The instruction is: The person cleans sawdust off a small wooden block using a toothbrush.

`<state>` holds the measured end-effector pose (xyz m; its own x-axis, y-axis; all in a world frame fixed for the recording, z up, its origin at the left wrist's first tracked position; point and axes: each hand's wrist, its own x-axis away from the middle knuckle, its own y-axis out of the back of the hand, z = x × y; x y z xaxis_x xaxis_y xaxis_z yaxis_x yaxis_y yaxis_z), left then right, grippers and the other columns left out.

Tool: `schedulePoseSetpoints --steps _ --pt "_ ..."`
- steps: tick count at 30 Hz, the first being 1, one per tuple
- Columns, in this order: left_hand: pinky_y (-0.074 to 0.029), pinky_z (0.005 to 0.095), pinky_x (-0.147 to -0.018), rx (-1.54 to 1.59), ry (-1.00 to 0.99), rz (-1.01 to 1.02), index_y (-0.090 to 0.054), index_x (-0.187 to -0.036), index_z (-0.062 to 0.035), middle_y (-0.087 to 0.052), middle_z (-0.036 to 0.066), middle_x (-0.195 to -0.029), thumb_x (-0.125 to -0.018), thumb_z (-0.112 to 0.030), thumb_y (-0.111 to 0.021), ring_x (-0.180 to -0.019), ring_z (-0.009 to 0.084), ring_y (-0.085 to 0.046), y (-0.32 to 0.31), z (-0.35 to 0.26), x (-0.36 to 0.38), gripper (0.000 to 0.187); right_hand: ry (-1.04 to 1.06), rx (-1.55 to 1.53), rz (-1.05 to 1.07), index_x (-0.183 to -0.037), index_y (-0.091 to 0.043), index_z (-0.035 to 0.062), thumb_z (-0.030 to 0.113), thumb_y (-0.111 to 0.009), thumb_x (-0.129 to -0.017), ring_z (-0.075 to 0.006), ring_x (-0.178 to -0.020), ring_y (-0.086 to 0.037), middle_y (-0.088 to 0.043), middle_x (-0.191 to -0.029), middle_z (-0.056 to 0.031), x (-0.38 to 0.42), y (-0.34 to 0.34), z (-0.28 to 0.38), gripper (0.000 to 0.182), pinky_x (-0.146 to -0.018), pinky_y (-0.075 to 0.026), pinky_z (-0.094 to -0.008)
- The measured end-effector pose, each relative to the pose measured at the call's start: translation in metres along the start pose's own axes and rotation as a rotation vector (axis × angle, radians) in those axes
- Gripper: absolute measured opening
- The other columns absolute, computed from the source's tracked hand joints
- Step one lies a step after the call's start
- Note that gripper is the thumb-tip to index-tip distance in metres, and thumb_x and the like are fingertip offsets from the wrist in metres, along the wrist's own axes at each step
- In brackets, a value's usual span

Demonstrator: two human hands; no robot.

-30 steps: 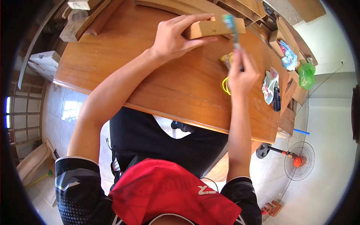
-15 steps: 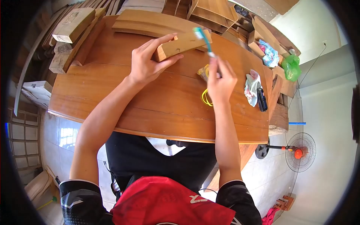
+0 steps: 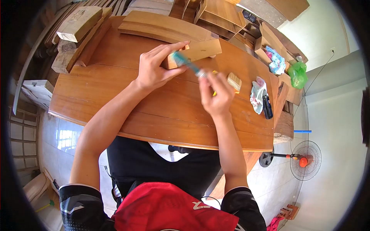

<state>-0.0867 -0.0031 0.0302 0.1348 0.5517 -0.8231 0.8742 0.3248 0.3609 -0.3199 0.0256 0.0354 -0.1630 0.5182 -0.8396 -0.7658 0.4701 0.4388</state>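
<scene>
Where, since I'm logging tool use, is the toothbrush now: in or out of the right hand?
In: the right hand is closed around the handle of the toothbrush, its blurred head extending beyond.

We see smooth, glossy wood on the desk; above it, a matt wooden block and a plastic toothbrush.

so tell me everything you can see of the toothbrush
The toothbrush is blurred: teal head and neck, with a whitish stretch where the handle enters the right hand's grip, which hides the rest. It looks like plastic. It slants leftward and away from the person, its head overlapping, in this view, the left end of the wooden block held in the left hand's grip. Whether the bristles touch the wood is unclear.
</scene>
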Motion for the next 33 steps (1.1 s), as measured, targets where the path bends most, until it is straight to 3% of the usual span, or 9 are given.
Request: schedulePoseSetpoints --steps 4,7,11,15,19,23,27,29,33 --pt "-0.06 0.0368 -0.089 -0.02 0.038 -0.052 -0.071 -0.13 -0.0013 -0.077 0.017 -0.119 -0.078 -0.016 -0.092 -0.102 0.0303 -0.077 -0.004 0.0 0.001 0.058 -0.199 0.069 -0.053 -0.106 -0.079 0.0085 0.012 -0.081 -0.089 -0.0216 -0.056 -0.057 -0.06 -0.07 -0.0052 0.0 0.001 -0.018 0.017 -0.051 -0.044 -0.0331" --pt "-0.061 0.0369 -0.089 0.003 0.029 -0.05 -0.071 -0.129 -0.0025 -0.078 0.017 -0.117 -0.078 -0.018 -0.093 -0.1 0.0298 -0.077 -0.004 0.002 0.001 0.058 0.09 -0.125 0.108 -0.104 -0.078 0.0051 0.009 -0.079 -0.091 -0.0195 -0.057 -0.057 -0.06 -0.07 -0.0068 0.007 -0.001 0.002 0.013 -0.051 -0.043 -0.0323" --pt "-0.061 0.0356 -0.083 -0.042 0.013 -0.102 -0.072 -0.13 -0.0046 -0.079 0.013 -0.111 -0.075 -0.02 -0.095 -0.095 0.0276 -0.077 -0.005 0.002 -0.001 0.061 -0.231 0.037 -0.024 -0.104 -0.079 0.005 0.008 -0.077 -0.093 -0.0171 -0.058 -0.059 -0.061 -0.07 -0.0049 -0.005 0.002 -0.006 0.011 -0.051 -0.043 -0.0314" --pt "-0.062 0.0349 -0.079 -0.023 -0.018 -0.073 -0.072 -0.129 -0.0072 -0.079 0.011 -0.11 -0.075 -0.023 -0.095 -0.092 0.027 -0.077 -0.002 0.001 0.001 0.061 0.056 -0.185 0.129 -0.101 -0.077 0.0022 0.008 -0.075 -0.097 -0.0156 -0.057 -0.056 -0.059 -0.069 -0.005 0.002 -0.001 0.012 0.007 -0.051 -0.041 -0.0294" --pt "-0.063 0.0354 -0.08 -0.072 -0.065 -0.088 -0.072 -0.129 -0.0082 -0.079 0.01 -0.112 -0.075 -0.023 -0.095 -0.092 0.0275 -0.077 -0.003 -0.001 -0.001 0.06 -0.228 0.011 -0.017 -0.1 -0.078 0.0025 0.008 -0.078 -0.094 -0.0156 -0.056 -0.054 -0.061 -0.071 -0.0038 -0.003 0.004 -0.006 0.008 -0.053 -0.042 -0.0297" --pt "-0.063 0.0352 -0.08 -0.05 -0.052 -0.096 -0.073 -0.128 -0.0077 -0.079 0.01 -0.113 -0.076 -0.023 -0.095 -0.093 0.0269 -0.077 -0.005 0.001 0.0 0.059 0.059 -0.157 0.065 -0.103 -0.077 0.0015 0.008 -0.075 -0.097 -0.0137 -0.056 -0.05 -0.056 -0.069 -0.0041 0.005 -0.003 0.007 0.009 -0.05 -0.035 -0.031" --pt "-0.063 0.035 -0.08 -0.049 -0.034 -0.126 -0.073 -0.128 -0.0067 -0.079 0.01 -0.111 -0.076 -0.023 -0.095 -0.093 0.0268 -0.077 -0.006 0.003 -0.001 0.059 -0.199 0.051 -0.034 -0.103 -0.078 0.0023 0.008 -0.076 -0.095 -0.0145 -0.056 -0.051 -0.057 -0.07 -0.0046 -0.005 0.001 -0.009 0.01 -0.05 -0.035 -0.0316" --pt "-0.063 0.0352 -0.08 -0.037 -0.032 -0.1 -0.073 -0.128 -0.0062 -0.079 0.01 -0.11 -0.075 -0.022 -0.095 -0.092 0.0263 -0.077 -0.006 0.002 0.0 0.059 -0.026 0.007 0.066 -0.102 -0.079 0.0034 0.009 -0.075 -0.096 -0.0143 -0.056 -0.05 -0.057 -0.068 -0.0043 0.002 0.006 0.003 0.009 -0.05 -0.036 -0.0321" --pt "-0.063 0.0349 -0.078 -0.082 -0.088 -0.144 -0.073 -0.127 -0.0053 -0.079 0.012 -0.107 -0.074 -0.022 -0.096 -0.089 0.027 -0.078 -0.006 0.004 -0.001 0.06 -0.167 -0.007 0.009 -0.102 -0.079 0.0046 0.009 -0.074 -0.097 -0.0142 -0.056 -0.051 -0.059 -0.07 -0.0045 -0.003 -0.001 0.01 0.008 -0.052 -0.038 -0.0316"
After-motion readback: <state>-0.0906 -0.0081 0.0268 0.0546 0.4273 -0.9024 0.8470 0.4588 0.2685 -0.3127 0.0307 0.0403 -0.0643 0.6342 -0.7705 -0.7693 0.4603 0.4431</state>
